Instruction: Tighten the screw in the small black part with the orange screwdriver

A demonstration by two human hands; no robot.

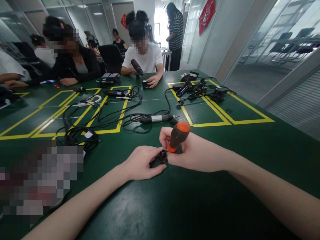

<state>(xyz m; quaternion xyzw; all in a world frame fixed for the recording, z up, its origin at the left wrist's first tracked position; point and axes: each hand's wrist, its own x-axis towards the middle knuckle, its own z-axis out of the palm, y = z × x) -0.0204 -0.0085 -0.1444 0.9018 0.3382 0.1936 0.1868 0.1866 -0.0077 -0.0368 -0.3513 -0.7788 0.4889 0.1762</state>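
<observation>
My left hand [141,163] rests on the green table and pinches a small black round part [162,156] between thumb and fingers. A short metallic-looking stub stands up from the middle of that part. In my right hand [195,151] is a screwdriver [179,136] with a dark handle, an orange end cap and an orange collar. Its handle tilts up and to the right, just beside the black part. The screwdriver's shaft and tip are hidden by my right fingers, so I cannot tell whether it touches the part.
Beyond my hands lies a black and silver corded pen-shaped tool [156,118]. Black cables [82,136] coil at left, and more cables and adapters [200,88] lie at back right. Across the table [140,206], a person [143,56] holds a drill [137,66]. Another person [75,63] sits further left.
</observation>
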